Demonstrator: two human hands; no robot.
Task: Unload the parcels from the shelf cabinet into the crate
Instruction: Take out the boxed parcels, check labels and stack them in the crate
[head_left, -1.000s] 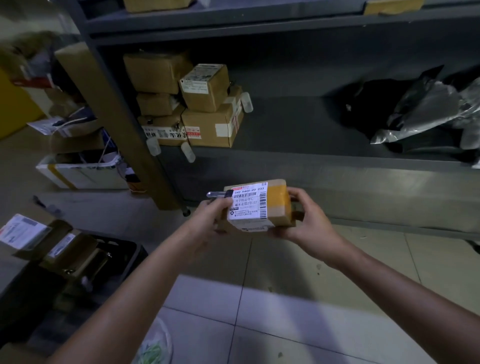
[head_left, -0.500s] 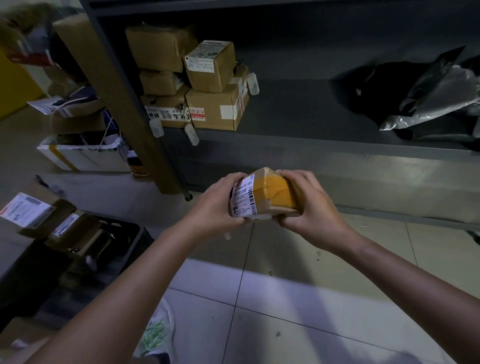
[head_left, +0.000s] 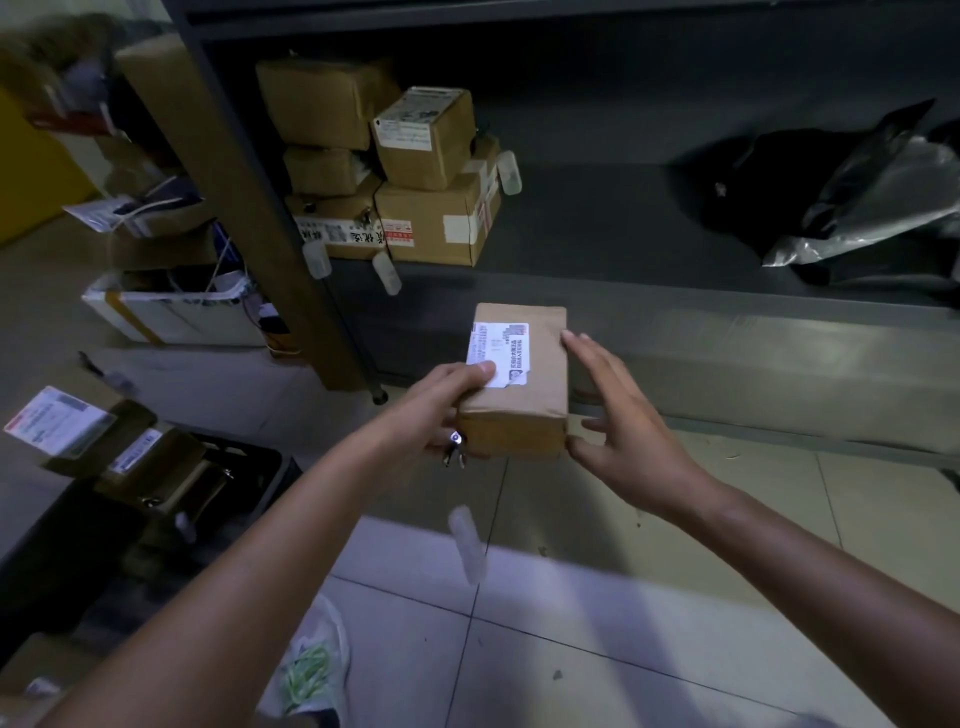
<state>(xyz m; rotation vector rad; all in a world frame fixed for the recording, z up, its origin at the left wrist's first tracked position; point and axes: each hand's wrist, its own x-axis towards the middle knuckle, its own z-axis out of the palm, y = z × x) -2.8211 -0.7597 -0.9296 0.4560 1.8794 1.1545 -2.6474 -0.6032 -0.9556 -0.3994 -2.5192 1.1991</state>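
Parcel (head_left: 519, 379) gripped in left hand (head_left: 441, 410), label up, probably for checking; right hand (head_left: 618, 415) open, fingers straight at its side, presumably steadying.

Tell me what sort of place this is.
Probably a parcel storeroom or courier pickup point: a metal shelf cabinet stacked with taped cardboard parcels bearing shipping labels, grey plastic mailer bags on the same shelf, and a floor crate holding more labelled parcels.
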